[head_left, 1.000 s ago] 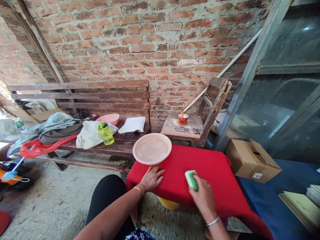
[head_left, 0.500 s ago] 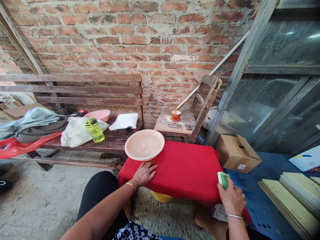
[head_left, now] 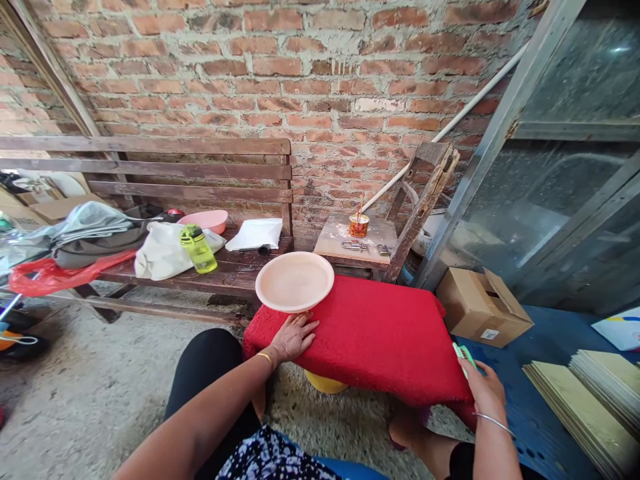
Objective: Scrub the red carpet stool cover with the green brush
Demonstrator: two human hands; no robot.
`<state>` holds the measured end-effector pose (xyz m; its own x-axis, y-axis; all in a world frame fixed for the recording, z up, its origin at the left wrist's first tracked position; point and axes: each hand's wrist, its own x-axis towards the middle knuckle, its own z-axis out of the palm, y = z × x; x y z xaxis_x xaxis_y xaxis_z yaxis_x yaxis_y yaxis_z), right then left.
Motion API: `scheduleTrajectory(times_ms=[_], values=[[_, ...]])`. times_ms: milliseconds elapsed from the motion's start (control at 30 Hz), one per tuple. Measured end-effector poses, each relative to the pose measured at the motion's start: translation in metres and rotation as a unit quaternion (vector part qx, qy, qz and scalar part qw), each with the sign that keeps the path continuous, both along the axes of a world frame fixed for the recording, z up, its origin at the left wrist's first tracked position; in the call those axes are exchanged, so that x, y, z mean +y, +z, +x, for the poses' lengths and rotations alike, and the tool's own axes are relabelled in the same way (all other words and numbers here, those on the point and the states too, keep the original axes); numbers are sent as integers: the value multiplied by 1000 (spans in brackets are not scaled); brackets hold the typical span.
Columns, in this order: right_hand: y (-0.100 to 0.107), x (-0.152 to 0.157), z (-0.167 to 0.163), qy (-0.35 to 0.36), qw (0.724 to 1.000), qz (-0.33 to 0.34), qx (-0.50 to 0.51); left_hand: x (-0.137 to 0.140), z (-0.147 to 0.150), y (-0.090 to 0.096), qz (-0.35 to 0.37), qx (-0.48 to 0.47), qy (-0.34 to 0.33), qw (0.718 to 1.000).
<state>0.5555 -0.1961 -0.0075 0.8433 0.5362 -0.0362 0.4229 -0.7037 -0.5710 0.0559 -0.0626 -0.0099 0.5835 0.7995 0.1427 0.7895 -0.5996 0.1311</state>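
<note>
My left hand [head_left: 296,335] lies flat on the red cloth [head_left: 385,333], fingers stretched out, just in front of the pale pink basin [head_left: 295,281]. The basin stands at the cloth's far left corner, and its fingertips-side rim is close to my fingers; whether they touch I cannot tell. At the cloth's right edge my right hand [head_left: 484,383] is closed around a light green brush [head_left: 465,353]. The brush is tilted on its side, and my fingers hide part of it. A yellow object [head_left: 325,382] shows under the cloth's front edge.
A wooden bench [head_left: 235,273] on the left holds a green bottle [head_left: 199,248], a white bag [head_left: 165,250] and a pink bowl [head_left: 207,220]. Behind the cloth is a chair [head_left: 335,233] with a red-gold tin [head_left: 359,225] and padlocks. A cardboard box [head_left: 480,310] and stacked boards [head_left: 580,407] are on the right.
My right hand has turned the brush, so its bristles show less than before. My left hand keeps its place on the cloth by the basin. The whole view has shifted slightly.
</note>
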Motion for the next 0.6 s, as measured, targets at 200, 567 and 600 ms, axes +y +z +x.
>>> scheduleTrajectory(times_ms=[200, 567, 600], values=[[28, -3, -97, 117, 984, 108, -81, 0, -1, 0, 0, -6, -6, 1000], [-4, -12, -192, 319, 884, 48, -338, 3, -3, -12, 47, -23, -16, 998], [-1, -15, -171, 281, 898, 26, -339, 3, -2, -12, 47, -23, -17, 999]])
